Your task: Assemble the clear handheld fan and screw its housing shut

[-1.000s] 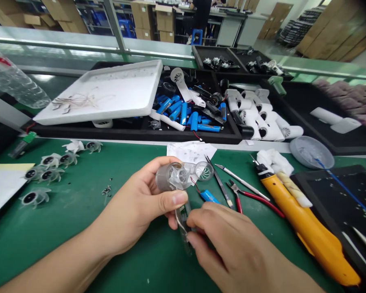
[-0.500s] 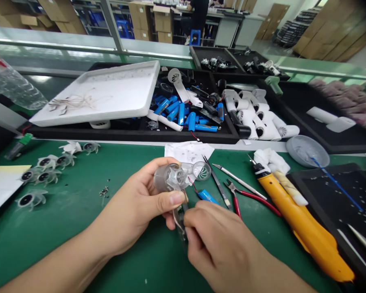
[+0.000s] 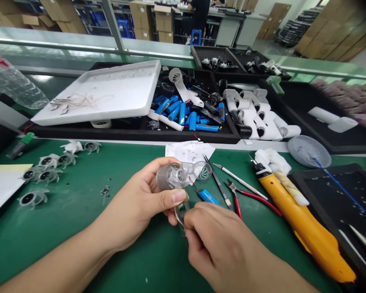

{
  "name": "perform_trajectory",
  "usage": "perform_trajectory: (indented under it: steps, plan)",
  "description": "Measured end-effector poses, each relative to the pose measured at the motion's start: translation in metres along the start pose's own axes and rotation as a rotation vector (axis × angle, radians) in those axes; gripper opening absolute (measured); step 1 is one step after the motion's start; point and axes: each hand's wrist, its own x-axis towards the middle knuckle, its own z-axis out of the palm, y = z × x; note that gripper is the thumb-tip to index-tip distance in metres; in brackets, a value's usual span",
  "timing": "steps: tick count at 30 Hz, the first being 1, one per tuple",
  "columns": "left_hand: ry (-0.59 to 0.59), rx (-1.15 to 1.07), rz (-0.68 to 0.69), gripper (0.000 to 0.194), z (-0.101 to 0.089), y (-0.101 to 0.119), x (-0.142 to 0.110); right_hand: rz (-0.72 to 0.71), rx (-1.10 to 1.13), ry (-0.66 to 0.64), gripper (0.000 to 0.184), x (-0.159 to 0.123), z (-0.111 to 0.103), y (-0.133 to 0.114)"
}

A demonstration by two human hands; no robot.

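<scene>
My left hand (image 3: 154, 199) is wrapped round a clear plastic fan housing (image 3: 167, 177), its thumb pressed along the near side. Inside the round head, pale fan blades show. At the housing's narrow lower part (image 3: 180, 215), my right hand (image 3: 213, 238) is closed with fingers curled. Its fingertips are hidden, so exactly what they pinch there is unclear. A second clear ring with a vented grille (image 3: 203, 171) shows just right of the head. Beyond my right hand, a blue battery (image 3: 208, 197) with a red wire lies on the green mat.
Right of my hands lie tweezers (image 3: 218, 183), a craft knife (image 3: 240, 180), red-handled cutters (image 3: 253, 197) and an orange electric screwdriver (image 3: 301, 224). Several clear fan impellers (image 3: 33, 198) and tiny screws (image 3: 105, 190) are at left. A black tray (image 3: 134, 136) of batteries stands behind.
My hands and the housing stay almost in place. The housing's lower part has turned slightly between them, now showing more of its edge.
</scene>
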Motion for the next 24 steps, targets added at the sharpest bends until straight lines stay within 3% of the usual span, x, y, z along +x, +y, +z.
perform_trajectory:
  steps: [7,12,17,24]
  plan:
    - [-0.075,-0.046,0.05,0.052,-0.001,0.003,0.001,0.01,-0.066,0.11,0.02,-0.002,0.002,0.0]
    - [-0.148,-0.085,0.07,0.047,-0.002,0.004,-0.001,0.047,-0.116,0.249,0.016,0.003,-0.011,-0.002]
    - [-0.094,-0.099,0.107,0.045,-0.004,0.005,0.0,0.117,0.115,0.183,0.013,0.005,-0.022,-0.006]
    - [-0.058,-0.116,0.099,0.047,-0.003,0.008,0.0,0.116,0.176,0.192,0.013,0.006,-0.021,-0.007]
